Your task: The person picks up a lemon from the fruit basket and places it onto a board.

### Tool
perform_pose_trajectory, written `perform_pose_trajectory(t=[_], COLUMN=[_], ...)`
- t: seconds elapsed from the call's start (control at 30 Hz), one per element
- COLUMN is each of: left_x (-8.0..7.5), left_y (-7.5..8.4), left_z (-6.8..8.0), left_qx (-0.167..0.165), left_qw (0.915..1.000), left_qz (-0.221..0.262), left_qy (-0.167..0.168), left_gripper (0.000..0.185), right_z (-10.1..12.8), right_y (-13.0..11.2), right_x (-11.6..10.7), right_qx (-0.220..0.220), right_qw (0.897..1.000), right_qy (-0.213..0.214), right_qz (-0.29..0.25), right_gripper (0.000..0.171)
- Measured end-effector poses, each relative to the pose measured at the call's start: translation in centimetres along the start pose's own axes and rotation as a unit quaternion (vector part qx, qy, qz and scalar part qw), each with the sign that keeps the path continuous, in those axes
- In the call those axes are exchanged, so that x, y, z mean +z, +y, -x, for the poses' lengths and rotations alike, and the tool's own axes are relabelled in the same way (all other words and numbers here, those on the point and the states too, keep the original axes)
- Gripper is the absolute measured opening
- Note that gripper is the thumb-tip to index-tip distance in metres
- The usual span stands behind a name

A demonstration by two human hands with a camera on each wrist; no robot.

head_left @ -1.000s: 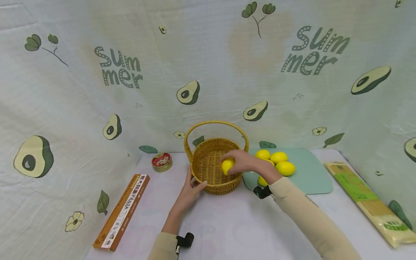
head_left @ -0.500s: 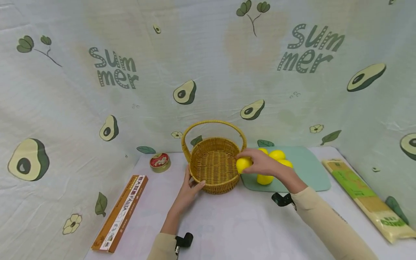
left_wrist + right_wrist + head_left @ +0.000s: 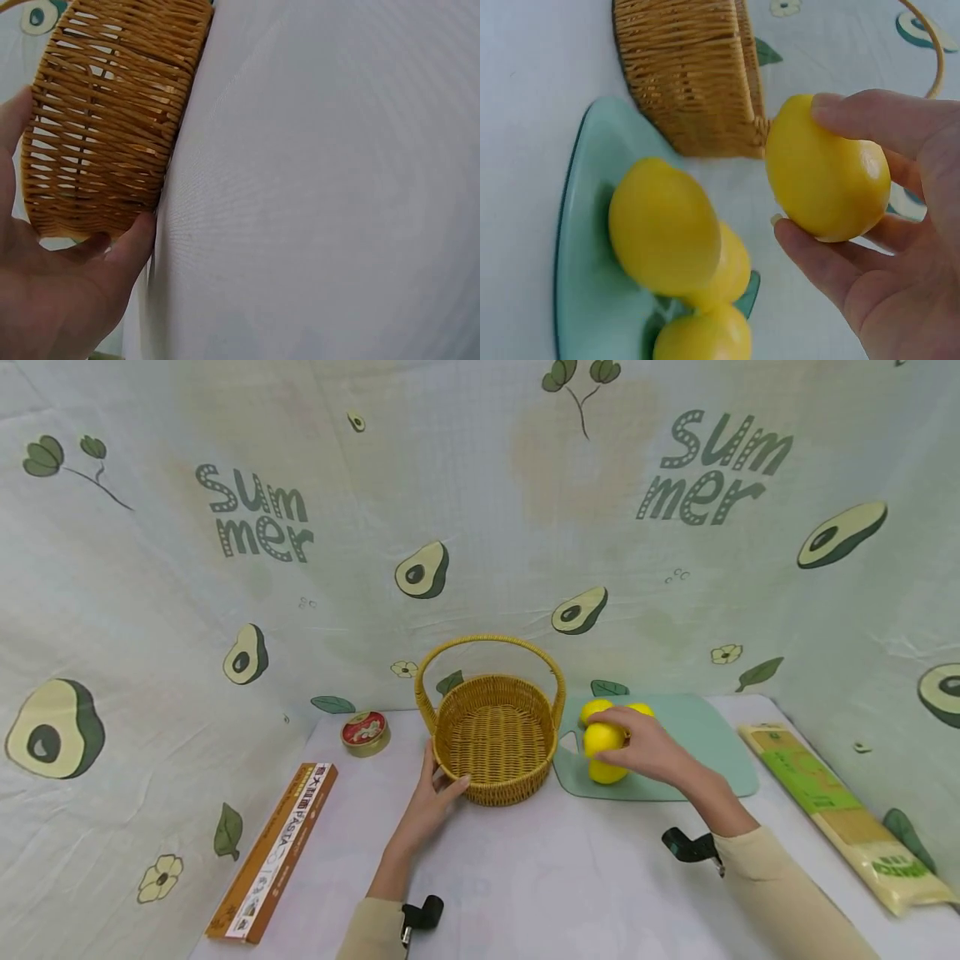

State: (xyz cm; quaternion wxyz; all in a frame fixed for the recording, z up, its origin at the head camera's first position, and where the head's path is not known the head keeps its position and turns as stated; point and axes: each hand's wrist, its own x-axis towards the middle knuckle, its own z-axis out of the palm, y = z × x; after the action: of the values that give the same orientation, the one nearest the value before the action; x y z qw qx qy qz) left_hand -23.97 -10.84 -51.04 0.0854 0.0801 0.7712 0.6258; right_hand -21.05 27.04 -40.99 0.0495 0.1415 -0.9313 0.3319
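Note:
A round wicker basket with a tall arched handle stands on the white cloth; no fruit shows inside it. My left hand holds its near left side, the thumb over the rim and fingertips low on the wall, as the left wrist view of the woven side shows. Above a pale green cutting board, my right hand grips a lemon between thumb and fingers. Several lemons rest on the board below; one sits near its front edge, and the hand partly hides others.
Left of the basket are a round red-topped tin and a long orange-brown pasta box. A long packet of noodles lies right of the board. A printed cloth hangs close behind everything.
My right hand has carried the lemon from over the basket, past its right rim, to above the cutting board. The left hand has stayed on the basket; the head view has shifted slightly.

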Motion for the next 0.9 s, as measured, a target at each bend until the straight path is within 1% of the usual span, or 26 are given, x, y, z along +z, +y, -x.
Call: perform_pose_trajectory(t=[0.17,0.4,0.57,0.67,0.77,0.9], left_x=[0.1,0.0,-0.1,-0.1,0.0,0.0], left_y=[0.1,0.0,-0.2,-0.3,-0.2,-0.2], left_z=[0.1,0.1,-0.1,-0.1,0.0,0.0], left_qx=[0.004,-0.002,-0.006,-0.001,0.004,0.003], left_qw=[1.0000,1.0000,0.9999,1.0000,1.0000,1.0000], left_qz=[0.001,-0.003,0.001,0.002,0.004,0.008], left_qy=[0.001,0.004,0.010,0.007,0.004,0.002], left_gripper=[0.102,0.101,0.102,0.102,0.102,0.102], right_z=[1.7,4.0,4.8,5.1,5.4,5.7], right_y=[1.7,3.9,4.6,4.9,5.2,5.7], right_x=[-0.4,0.0,0.5,1.0,1.6,2.2], right_qx=[0.011,0.049,0.093,0.117,0.129,0.125], right_qw=[0.999,0.997,0.993,0.990,0.988,0.987], right_qy=[0.024,0.044,0.050,0.054,0.059,0.073], right_qz=[0.022,0.048,0.058,0.063,0.065,0.065], right_gripper=[0.053,0.055,0.057,0.057,0.059,0.059])
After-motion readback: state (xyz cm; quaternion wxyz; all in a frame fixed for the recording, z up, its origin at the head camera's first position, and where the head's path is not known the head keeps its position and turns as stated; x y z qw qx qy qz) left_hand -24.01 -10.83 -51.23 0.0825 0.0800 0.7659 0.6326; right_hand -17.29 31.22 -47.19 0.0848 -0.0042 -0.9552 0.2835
